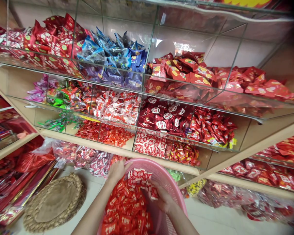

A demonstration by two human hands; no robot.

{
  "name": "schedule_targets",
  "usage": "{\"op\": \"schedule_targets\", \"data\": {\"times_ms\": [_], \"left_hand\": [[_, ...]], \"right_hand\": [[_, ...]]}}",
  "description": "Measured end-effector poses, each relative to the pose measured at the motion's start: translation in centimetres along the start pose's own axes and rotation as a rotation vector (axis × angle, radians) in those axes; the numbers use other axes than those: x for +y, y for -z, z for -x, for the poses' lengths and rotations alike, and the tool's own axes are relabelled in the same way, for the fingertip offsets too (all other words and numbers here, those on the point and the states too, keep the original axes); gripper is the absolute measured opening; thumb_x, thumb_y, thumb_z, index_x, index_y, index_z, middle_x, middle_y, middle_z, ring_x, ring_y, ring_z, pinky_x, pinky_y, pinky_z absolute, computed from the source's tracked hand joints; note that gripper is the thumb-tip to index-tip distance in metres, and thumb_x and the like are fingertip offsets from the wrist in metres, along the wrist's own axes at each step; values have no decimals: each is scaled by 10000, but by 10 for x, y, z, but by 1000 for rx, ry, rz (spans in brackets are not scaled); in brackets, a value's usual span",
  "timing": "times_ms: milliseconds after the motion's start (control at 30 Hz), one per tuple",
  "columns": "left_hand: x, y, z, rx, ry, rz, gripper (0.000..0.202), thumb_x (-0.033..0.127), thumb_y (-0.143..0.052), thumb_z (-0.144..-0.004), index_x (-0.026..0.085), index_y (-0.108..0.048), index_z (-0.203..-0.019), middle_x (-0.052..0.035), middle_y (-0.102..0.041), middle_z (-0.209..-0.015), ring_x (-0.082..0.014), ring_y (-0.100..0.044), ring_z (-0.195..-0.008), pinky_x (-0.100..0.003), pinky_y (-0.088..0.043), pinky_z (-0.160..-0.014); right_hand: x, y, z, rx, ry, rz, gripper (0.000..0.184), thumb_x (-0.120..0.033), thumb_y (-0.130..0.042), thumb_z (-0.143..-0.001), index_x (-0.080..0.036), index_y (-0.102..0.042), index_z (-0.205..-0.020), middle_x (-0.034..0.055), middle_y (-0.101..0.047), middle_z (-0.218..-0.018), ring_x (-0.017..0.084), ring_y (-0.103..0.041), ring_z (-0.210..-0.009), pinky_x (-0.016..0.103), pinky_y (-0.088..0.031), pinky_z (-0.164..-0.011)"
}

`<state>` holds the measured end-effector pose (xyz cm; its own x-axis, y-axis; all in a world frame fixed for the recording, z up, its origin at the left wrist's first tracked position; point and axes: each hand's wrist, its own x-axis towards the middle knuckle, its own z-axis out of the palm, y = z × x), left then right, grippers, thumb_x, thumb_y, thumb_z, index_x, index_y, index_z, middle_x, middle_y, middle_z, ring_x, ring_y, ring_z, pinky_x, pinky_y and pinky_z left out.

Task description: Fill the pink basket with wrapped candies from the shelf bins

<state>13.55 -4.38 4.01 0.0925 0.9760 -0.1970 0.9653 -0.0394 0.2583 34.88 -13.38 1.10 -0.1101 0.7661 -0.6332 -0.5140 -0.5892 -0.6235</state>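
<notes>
A pink plastic basket (170, 176) stands at the bottom middle, tilted toward the shelves. My left hand (117, 170) is closed on its far left rim. Many red wrapped candies (127, 209) fill the left side of the basket, with red-and-white wrapped candies (138, 175) lying at the far side. Inside the basket's right half, my right hand (160, 195) is curled around some red-and-white candies, a few showing between thumb and fingers. Part of its grip is hidden.
Glass-fronted shelves (147, 83) of sorted wrapped sweets rise ahead, including blue packets (112, 52) and dark red packets (161, 116). A woven straw mat (55, 202) lies at lower left. Plastic bags of sweets (225, 192) rest under the lowest shelf at right.
</notes>
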Motion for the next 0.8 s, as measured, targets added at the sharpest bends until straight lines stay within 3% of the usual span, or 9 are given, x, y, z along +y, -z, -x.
{"op": "schedule_targets", "data": {"times_ms": [100, 267, 533, 800], "left_hand": [[0, 0, 0, 4, -12, 4, 603, 610, -250, -902, 163, -650, -964, -158, -711, -907, -289, -675, -891, -342, -471, -741], [0, 0, 0, 4, -16, 1, 601, 613, -247, -901, 168, -647, -961, -153, -713, -910, -287, -675, -883, -337, -469, -730], [0, 0, -1, 9, -23, -7, 596, 606, -257, -903, 159, -649, -949, -161, -711, -905, -292, -676, -880, -340, -471, -723], [-1, -3, -4, 19, -36, -8, 601, 611, -254, -902, 155, -645, -918, -149, -714, -883, -288, -682, -853, -331, -471, -700]], "right_hand": [[-7, -7, 8, -46, -127, -183, 295, -139, -662, -594, -227, -625, -873, -12, -674, -807, 136, -643, -776, 255, -511, -703], [-13, -13, 15, -194, -2, -271, 520, 39, -542, -477, -239, -638, -905, -61, -638, -711, 120, -620, -754, 289, -498, -835], [-4, -8, 2, -209, 64, -229, 482, 25, -656, -503, -203, -654, -928, -37, -675, -840, 93, -617, -737, 275, -491, -874], [-6, -7, -2, -98, 75, -191, 337, -71, -771, -505, -196, -658, -796, -46, -646, -664, 99, -606, -648, 278, -523, -822]]}}
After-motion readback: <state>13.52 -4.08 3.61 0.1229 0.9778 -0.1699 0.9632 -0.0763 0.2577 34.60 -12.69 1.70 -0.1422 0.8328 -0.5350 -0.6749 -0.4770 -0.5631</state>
